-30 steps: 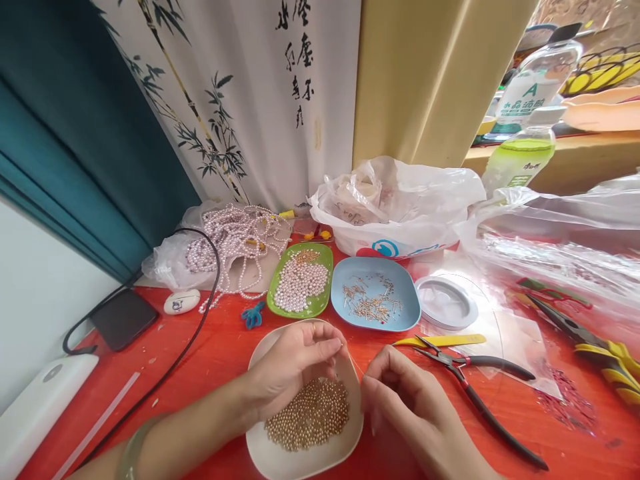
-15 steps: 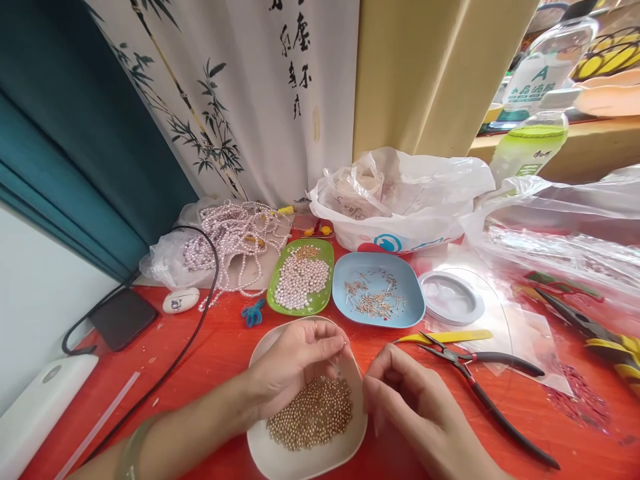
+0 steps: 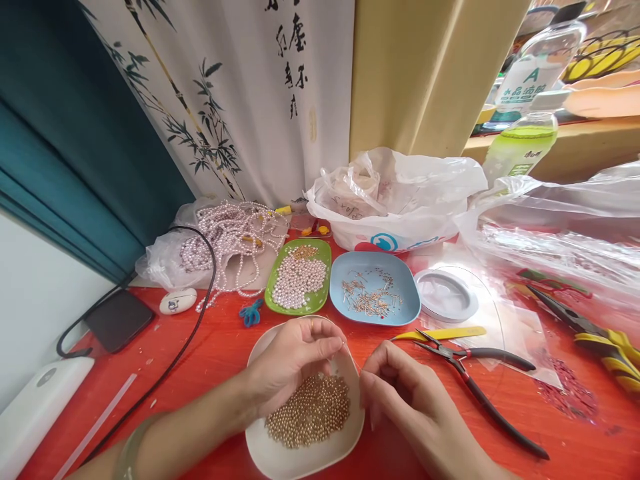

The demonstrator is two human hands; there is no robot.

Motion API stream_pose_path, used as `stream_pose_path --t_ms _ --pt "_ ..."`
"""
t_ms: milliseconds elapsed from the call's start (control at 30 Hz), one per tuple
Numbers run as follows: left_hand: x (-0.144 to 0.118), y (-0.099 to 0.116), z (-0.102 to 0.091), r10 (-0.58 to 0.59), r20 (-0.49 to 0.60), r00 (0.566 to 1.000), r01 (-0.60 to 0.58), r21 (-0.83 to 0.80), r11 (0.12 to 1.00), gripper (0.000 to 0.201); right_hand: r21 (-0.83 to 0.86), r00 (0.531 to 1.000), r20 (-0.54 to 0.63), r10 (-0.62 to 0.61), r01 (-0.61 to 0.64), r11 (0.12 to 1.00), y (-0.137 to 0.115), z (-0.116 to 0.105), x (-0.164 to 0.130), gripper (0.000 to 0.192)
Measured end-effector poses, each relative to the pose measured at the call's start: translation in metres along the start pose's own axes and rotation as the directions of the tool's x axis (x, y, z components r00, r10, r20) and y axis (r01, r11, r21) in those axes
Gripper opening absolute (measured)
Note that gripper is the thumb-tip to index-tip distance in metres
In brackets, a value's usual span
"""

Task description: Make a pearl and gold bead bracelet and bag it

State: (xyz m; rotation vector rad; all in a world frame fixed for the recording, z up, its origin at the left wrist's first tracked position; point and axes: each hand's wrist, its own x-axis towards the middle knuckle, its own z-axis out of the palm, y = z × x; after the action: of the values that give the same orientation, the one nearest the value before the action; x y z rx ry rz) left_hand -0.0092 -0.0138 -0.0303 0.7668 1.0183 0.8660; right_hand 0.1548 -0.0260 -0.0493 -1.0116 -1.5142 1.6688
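Note:
Over a white dish (image 3: pixel 256 437) of small gold beads (image 3: pixel 307 413), my left hand (image 3: pixel 303 357) is closed in a pinch of thumb and fingers. Something tiny shows at its fingertips, too small to name; a faint thin line seems to run from it. My right hand (image 3: pixel 407 397) is pinched at the dish's right rim, and what its fingers hold is hidden. Behind the dish, a green tray (image 3: pixel 274 300) bears pale pink pearl beads (image 3: pixel 297 283) and some small gold pieces. The blue tray (image 3: pixel 413 293) beside it contains scattered thin metal pins (image 3: pixel 373 303).
Right of my hands lie black-handled pliers (image 3: pixel 460 363), yellow tweezers (image 3: pixel 465 332), a clear round spool (image 3: pixel 445 295) and yellow-black pliers (image 3: pixel 575 320). Bead strands (image 3: pixel 240 230), a black cable (image 3: pixel 197 327) and a white case (image 3: pixel 179 301) are at left. Plastic bags (image 3: pixel 400 200) stand behind.
The whole view has shifted slightly, so things sit a little further left. Both hands keep nearly the same pinched pose over and beside the dish.

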Motion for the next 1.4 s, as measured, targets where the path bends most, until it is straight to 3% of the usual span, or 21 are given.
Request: stream_pose_path --t_ms 567,1133,1400 --pt "-0.005 0.007 0.001 0.177 -0.095 0.98 -0.147 0.262 0.954 0.014 -0.029 0.999 0.03 -0.032 0.033 0.999 -0.002 0.0 0.0 0.021" --pt "-0.004 0.01 -0.002 0.116 0.005 0.993 -0.115 0.187 0.976 0.011 -0.129 1.0 -0.016 -0.02 0.018 0.992 -0.003 -0.001 0.001 0.019" --pt "-0.003 0.011 -0.004 0.093 0.026 0.995 -0.096 0.175 0.98 0.01 -0.058 1.0 -0.025 0.012 -0.013 0.998 -0.002 0.0 0.001 0.022"
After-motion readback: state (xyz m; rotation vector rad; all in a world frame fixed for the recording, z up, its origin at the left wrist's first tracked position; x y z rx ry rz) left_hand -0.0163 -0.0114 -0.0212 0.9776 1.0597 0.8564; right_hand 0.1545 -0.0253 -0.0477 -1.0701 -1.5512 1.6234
